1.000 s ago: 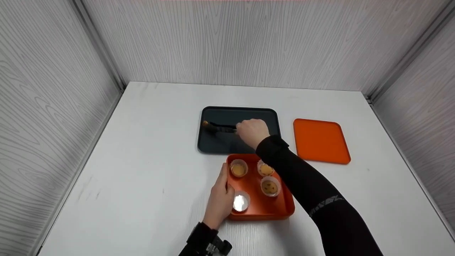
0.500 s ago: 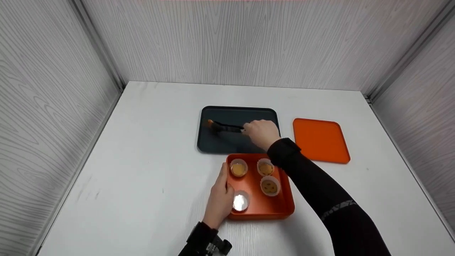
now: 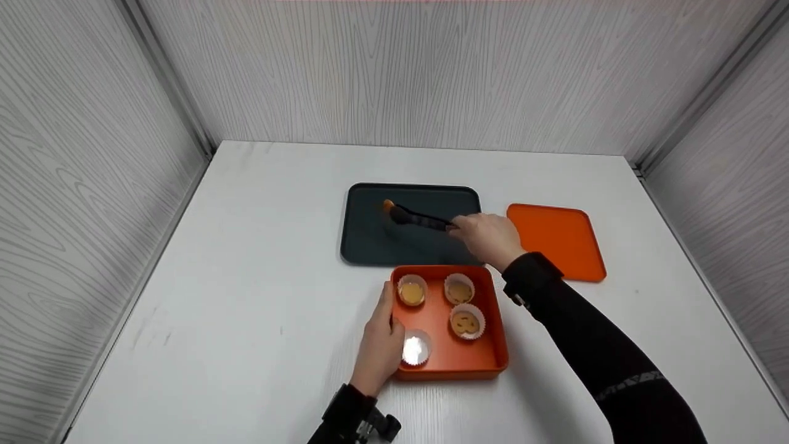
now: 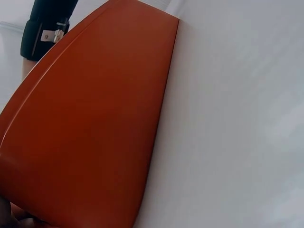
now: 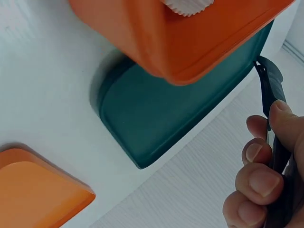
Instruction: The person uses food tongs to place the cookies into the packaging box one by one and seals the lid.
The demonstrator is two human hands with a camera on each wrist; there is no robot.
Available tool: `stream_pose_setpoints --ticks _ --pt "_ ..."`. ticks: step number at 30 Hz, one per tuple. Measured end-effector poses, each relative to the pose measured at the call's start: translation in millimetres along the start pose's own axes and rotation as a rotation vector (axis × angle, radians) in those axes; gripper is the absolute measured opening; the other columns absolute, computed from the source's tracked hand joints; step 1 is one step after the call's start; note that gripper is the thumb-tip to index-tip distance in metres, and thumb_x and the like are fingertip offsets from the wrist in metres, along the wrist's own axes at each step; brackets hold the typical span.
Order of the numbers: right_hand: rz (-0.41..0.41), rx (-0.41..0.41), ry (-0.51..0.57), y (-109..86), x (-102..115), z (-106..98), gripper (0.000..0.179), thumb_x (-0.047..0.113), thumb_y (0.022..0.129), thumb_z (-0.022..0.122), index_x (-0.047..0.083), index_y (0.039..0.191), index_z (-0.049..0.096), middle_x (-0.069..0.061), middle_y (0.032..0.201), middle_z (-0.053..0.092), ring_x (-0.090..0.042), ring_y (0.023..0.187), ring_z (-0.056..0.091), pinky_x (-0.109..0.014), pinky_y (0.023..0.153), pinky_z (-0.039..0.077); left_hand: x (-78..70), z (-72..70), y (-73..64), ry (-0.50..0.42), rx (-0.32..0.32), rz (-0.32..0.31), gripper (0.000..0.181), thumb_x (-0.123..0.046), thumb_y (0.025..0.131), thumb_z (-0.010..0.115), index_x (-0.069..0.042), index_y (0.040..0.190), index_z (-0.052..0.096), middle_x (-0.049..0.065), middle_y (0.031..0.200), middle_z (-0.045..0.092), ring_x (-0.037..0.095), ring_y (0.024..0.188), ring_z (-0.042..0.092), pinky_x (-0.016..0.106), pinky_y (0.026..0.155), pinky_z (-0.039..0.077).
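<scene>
We note the left hand (image 3: 377, 348) gripping the left wall of the red box (image 3: 444, 357), presumably for steadiness; over the dark tray (image 3: 370, 243), a biscuit piece (image 3: 388, 205) at the tip of black tongs (image 3: 426, 221); right hand (image 3: 488, 237) curled round their handle, we judge, to avoid direct touch

The box (image 3: 444, 356) is orange-red, and the paper cups (image 3: 416, 349) are white. The cookies (image 3: 465, 322) are yellow to tan, and one shows darker marks. The tongs (image 3: 425, 221) are black; the piece (image 3: 388, 205) in them is brownish orange. The large tray (image 3: 370, 246) is dark bluish green, the small tray (image 3: 562, 243) bright orange. The table (image 3: 216, 296) is white, the walls (image 3: 394, 74) pale grey with darker wood-grain lines, and the sleeve (image 3: 585, 342) black with a grey patterned band (image 3: 630, 383).
</scene>
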State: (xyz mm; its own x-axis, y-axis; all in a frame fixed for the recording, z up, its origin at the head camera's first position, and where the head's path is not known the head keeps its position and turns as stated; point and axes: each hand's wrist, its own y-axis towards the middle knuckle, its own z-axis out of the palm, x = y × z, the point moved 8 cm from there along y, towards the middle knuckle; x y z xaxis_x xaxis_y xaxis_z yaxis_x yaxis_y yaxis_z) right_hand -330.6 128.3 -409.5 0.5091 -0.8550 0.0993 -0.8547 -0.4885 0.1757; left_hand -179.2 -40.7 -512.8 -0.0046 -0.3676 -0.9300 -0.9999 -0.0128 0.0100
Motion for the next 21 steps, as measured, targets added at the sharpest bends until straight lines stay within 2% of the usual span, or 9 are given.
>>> stream_pose_setpoints --ticks 6,11,21 --pt "-0.009 -0.034 0.065 -16.5 -6.1 -6.5 0.019 0.027 0.100 0.065 0.013 0.105 0.077 -0.005 0.080 0.072 -0.023 0.063 0.063 -0.037 0.057 0.052 -0.7 -0.5 0.3 -0.001 -0.005 -0.001 0.067 -0.003 0.103 0.044 -0.009 0.164 0.019 0.007 0.169 0.024 0.020 0.154 0.023 0.042 0.125 0.024" --pt "-0.047 -0.091 0.102 -32.6 -6.5 -14.9 0.016 0.025 0.099 0.068 0.013 0.104 0.077 -0.004 0.087 0.076 -0.022 0.068 0.066 -0.038 0.059 0.054 -1.9 -0.7 0.6 0.001 -0.007 0.011 0.067 -0.003 0.103 0.045 -0.009 0.164 0.019 0.008 0.168 0.024 0.020 0.154 0.023 0.042 0.125 0.024" --pt "-0.097 -0.150 0.152 -66.0 -2.6 -29.1 0.012 0.023 0.097 0.069 0.015 0.105 0.076 0.001 0.089 0.076 -0.018 0.073 0.069 -0.033 0.058 0.052 -1.7 -0.8 0.5 -0.005 -0.003 0.006 0.067 -0.002 0.102 0.044 -0.008 0.164 0.019 0.009 0.169 0.023 0.022 0.154 0.023 0.043 0.125 0.025"
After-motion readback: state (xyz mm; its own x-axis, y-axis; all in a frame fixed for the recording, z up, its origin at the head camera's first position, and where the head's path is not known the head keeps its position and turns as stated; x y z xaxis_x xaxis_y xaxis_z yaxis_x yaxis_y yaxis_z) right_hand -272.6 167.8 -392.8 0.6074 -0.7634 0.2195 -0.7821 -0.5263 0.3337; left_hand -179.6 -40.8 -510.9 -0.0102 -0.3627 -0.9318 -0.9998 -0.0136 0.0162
